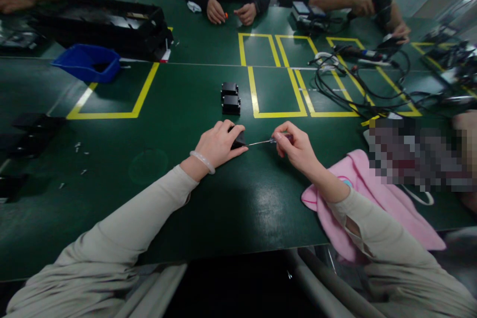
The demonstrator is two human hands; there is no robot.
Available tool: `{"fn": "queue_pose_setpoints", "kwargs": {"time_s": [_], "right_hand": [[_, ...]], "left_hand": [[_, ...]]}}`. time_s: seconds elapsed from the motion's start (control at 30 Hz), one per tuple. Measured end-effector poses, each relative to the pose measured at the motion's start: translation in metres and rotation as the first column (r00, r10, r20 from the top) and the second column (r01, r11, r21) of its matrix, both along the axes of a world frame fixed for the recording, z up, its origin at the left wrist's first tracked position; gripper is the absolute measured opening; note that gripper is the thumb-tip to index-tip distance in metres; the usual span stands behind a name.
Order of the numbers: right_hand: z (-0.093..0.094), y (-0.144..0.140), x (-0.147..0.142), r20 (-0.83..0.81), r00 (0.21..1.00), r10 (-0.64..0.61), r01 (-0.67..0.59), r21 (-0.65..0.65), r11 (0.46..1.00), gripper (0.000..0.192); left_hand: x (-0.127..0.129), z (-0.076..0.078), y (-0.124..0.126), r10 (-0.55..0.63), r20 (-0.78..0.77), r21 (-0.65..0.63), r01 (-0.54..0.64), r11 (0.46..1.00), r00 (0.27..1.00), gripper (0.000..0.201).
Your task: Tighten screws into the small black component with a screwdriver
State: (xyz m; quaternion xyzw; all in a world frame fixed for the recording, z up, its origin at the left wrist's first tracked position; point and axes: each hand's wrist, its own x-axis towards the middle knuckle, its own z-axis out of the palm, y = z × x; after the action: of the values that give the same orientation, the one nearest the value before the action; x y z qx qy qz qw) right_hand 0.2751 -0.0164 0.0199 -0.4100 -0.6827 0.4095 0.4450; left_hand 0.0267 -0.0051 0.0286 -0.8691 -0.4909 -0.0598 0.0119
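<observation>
My left hand [220, 143] is closed around a small black block [237, 140] and holds it against the green tabletop. From the right, my right hand [294, 144] grips the handle of a screwdriver [261, 142]. Its thin metal shaft lies level, and the tip meets the block's right side near my left thumb; whether a screw sits there is too small to tell. Just beyond my left hand stand two similar black blocks, a nearer one [231, 104] and a farther one [229, 89], with small metal bits at their sides.
Loose screws [84, 172] lie at the left near black parts [33, 134]. A blue scoop-shaped bin [89, 62] and a long black housing [108, 25] stand at back left. Tangled cables [357, 79] lie right; a pink cloth [357, 198] is under my right forearm. Co-workers sit opposite.
</observation>
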Motion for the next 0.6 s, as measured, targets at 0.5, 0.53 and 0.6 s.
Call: {"fn": "queue_pose_setpoints", "kwargs": {"time_s": [0.5,0.53,0.6], "right_hand": [[-0.0001,-0.0001,0.0003,-0.013,1.0,-0.011,0.011,0.016,1.0,0.027],[-0.0003,-0.0002,0.0,-0.025,1.0,-0.015,0.015,0.017,1.0,0.027],[-0.0003,-0.0004,-0.0005,-0.033,0.999,-0.023,0.023,0.014,1.0,0.028]], "left_hand": [[0.0006,0.0005,-0.0003,0.006,-0.003,-0.009,-0.006,1.0,1.0,0.052],[0.0005,0.0005,-0.0002,0.007,-0.003,-0.007,-0.007,1.0,1.0,0.052],[0.0004,0.0004,-0.0001,0.004,-0.001,-0.005,-0.004,1.0,1.0,0.051]]}}
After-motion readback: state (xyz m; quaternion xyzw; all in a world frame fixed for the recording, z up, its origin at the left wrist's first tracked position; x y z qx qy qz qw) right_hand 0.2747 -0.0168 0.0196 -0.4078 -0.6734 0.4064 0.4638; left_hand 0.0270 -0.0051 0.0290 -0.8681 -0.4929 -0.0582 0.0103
